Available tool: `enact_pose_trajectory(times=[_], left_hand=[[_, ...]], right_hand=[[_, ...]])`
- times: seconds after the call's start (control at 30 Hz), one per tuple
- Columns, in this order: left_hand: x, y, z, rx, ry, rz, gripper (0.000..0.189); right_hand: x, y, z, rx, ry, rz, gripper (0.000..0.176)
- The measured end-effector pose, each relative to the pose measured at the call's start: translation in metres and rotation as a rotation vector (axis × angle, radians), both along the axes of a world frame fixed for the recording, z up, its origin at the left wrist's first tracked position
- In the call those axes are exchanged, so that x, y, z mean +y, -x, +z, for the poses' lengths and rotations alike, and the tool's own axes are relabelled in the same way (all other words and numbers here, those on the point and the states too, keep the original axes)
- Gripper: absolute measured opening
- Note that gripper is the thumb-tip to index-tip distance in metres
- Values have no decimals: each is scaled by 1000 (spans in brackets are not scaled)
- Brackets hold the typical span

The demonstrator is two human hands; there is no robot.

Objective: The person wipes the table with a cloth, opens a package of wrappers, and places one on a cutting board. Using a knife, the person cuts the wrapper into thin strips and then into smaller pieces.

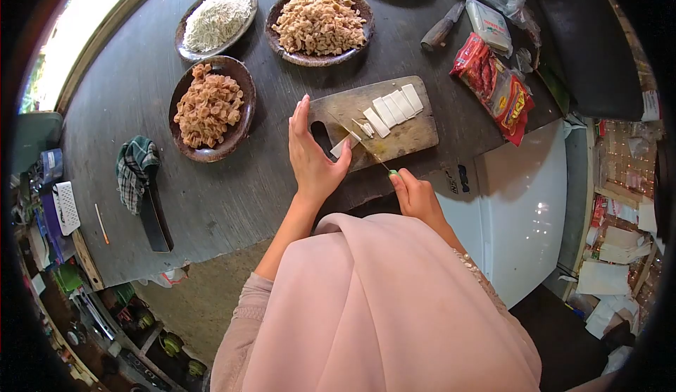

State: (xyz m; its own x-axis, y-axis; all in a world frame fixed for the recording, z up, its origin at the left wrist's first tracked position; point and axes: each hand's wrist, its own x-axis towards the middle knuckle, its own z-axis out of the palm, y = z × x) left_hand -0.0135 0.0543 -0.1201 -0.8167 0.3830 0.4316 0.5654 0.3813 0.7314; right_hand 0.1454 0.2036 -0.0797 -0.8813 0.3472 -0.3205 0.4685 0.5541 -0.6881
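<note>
A wooden cutting board [331,110] with a handle slot lies on the dark table in front of me. My right hand [417,196] is closed around the green handle of a knife [377,158], whose thin blade slants across the board. My left hand [317,159] is at the board's left end, fingers stretched upward and thumb apart. Its thumb tip is by a small white block [343,145] beside the blade. Thin cut strips [365,130] lie just right of the blade. Several white rectangular slices [396,106] sit in a row farther right on the board.
Brown bowls of curled snack pieces [209,107] and chunky pieces [320,26] stand beyond the board, near a plate of white shreds [218,20]. A red packet [493,85] and white bag [488,27] lie right. A checked cloth [136,170] rests left.
</note>
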Motion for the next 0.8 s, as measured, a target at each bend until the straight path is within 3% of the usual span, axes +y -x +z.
enact_pose_trajectory(times=[0.8], left_hand=[[-1,0,0,8,1,3,99]], right_hand=[[-5,3,-1,75,-17,-25,31]])
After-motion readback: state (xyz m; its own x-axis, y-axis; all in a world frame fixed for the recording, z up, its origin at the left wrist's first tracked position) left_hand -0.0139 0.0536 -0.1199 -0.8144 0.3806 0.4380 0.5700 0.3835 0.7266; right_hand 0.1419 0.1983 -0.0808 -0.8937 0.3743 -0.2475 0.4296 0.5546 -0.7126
